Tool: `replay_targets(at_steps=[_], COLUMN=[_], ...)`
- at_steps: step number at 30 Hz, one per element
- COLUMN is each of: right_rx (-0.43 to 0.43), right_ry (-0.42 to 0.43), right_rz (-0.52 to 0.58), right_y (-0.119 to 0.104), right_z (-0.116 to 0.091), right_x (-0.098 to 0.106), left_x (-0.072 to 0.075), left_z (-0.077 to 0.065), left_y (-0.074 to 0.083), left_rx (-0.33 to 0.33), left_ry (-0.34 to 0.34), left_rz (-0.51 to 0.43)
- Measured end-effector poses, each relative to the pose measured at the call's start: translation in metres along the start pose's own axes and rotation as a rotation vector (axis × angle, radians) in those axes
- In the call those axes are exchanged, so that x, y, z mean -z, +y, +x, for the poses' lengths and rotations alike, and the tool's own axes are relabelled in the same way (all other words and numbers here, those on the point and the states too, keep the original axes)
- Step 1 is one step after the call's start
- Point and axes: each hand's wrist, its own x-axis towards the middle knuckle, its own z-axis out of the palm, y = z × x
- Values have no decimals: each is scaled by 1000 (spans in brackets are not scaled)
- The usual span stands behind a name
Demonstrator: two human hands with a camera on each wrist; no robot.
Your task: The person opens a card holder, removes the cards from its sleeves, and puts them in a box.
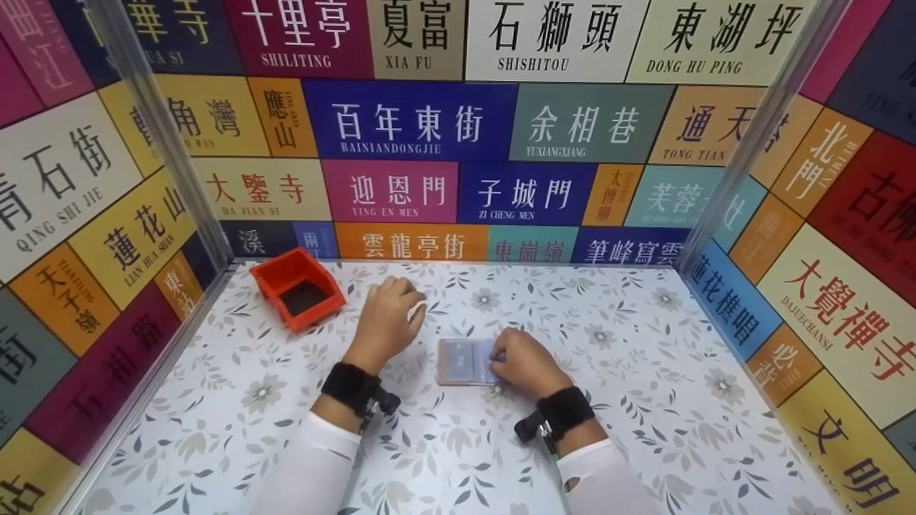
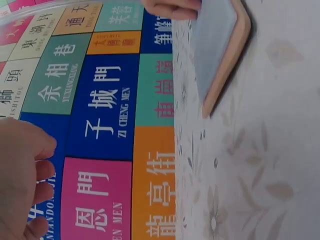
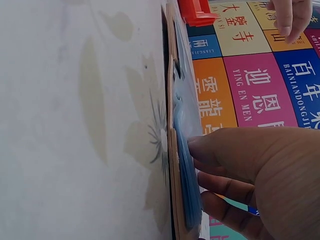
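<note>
An open card holder with a tan cover and clear, bluish plastic sleeves lies flat on the table. At its right half is my right hand, fingers curled. In the right wrist view, the thumb and fingers pinch at the stack of sleeves. My left hand hovers left of the card holder, fingers loosely bent, and nothing shows in its grasp. The left wrist view shows those fingers apart from the card holder.
An orange-red plastic bin with a dark bottom stands at the back left of the table. A white tablecloth with grey leaves and flowers covers the surface. Panels with Chinese place names enclose the back and both sides.
</note>
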Motion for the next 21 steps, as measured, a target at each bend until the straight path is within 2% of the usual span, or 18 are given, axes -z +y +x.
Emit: replay_targets(at_steps=[6,9,15,21], right_rx=[-29,-35,-36,-10], right_ry=[-21,-30,-23,-4], right_rz=[20,26,23,8], right_y=[-1,-2,-3,-1], right_z=[0,0,0,1], right_x=[1,0,0,-1], left_x=[-23,-28,-30,-31], left_z=[-10,-16,-25,-33], left_y=[27,34,39,37], left_rx=[-61,-77,-39,1], left_ry=[-109,-206,-401,-579], left_rz=[-43,-66,-79,-165])
